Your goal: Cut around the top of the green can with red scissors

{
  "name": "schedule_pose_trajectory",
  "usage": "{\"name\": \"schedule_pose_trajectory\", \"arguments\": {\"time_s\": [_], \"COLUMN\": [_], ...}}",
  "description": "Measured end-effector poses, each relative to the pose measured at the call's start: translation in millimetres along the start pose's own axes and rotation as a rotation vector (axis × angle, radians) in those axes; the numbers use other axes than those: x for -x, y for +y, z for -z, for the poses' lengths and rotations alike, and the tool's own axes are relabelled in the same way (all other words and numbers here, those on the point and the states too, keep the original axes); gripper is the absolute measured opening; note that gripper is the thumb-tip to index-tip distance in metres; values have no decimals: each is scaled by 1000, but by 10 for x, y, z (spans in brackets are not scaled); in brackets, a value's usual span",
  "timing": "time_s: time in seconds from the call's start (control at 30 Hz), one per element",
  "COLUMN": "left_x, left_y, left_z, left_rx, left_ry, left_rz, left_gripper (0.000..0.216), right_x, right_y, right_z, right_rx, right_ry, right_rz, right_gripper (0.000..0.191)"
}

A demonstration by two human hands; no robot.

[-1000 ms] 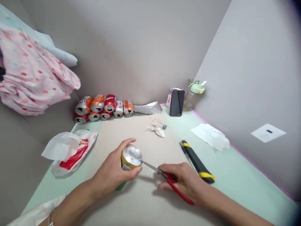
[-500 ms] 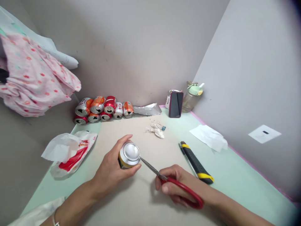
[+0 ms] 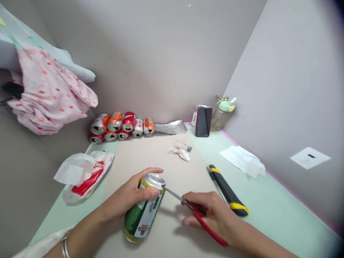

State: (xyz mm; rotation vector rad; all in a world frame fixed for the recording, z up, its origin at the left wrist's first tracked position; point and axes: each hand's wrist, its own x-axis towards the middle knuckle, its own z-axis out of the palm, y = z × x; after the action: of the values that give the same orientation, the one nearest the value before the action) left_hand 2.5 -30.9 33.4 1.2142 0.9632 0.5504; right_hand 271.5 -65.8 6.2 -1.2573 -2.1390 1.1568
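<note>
Grey wall point(image 3: 161, 68) behind opened, dark-mouthed cans point(image 3: 128, 121); left hand point(image 3: 131, 192) holds green can point(image 3: 144, 215)

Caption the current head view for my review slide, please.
Left hand grips a green can while the right hand holds red-handled scissors, their tip at the can's upper rim.

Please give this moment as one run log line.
left hand: holds green can | right hand: holds scissors, tip at can's top edge | nearby: utility knife
</note>
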Motion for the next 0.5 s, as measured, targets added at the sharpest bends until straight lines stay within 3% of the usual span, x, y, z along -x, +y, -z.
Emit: {"name": "schedule_pose_trajectory", "arguments": {"time_s": [0.13, 0.27, 0.4, 0.5], "left_x": [-15, -14, -25, -40], "left_y": [-24, -17, -45, -88], "left_z": [5, -56, -111, -101], "left_rx": [88, -21, -261, -537], "left_ry": [1, 81, 293, 448], "left_rz": [21, -66, -166, -297], "left_gripper": [73, 69, 70, 77], "right_x": [-14, -40, -45, -48], "right_y": [-7, 40, 38, 25], "right_z": [31, 35, 24, 63], "right_rx": [-237, -217, -153, -266], "right_ry": [-102, -57, -10, -14], "right_rz": [-66, -68, -88, -161], "right_gripper": [42, 43, 40, 44]}}
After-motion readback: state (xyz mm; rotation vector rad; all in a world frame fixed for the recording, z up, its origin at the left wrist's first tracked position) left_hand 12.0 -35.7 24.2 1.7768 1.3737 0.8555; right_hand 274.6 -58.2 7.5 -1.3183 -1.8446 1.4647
